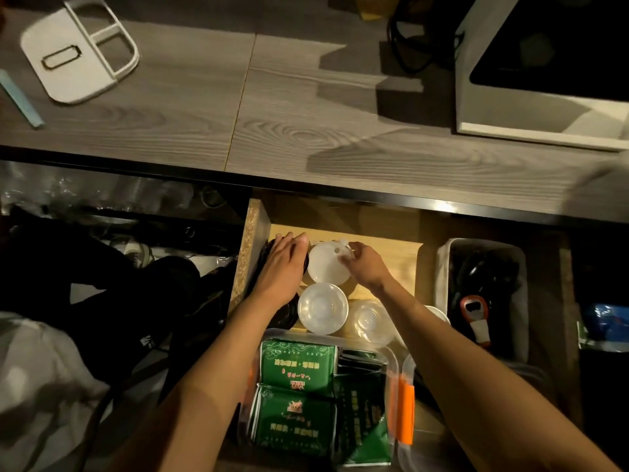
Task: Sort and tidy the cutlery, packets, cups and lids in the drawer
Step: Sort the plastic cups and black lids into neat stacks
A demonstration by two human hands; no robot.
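The wooden drawer stands open below the counter. My left hand lies flat, fingers straight, on a stack of black lids at the drawer's back left. My right hand pinches the edge of a white translucent lid beside it. In front sit a clear domed lid and a second clear lid. A clear tub nearer me holds green packets. A grey bin at the right holds black cutlery and a bottle opener.
A wood-grain counter runs above the drawer, with a white divided tray at its left and a white appliance at its right. An orange-handled item lies by the tub. Clear plastic clutter fills the dark space at left.
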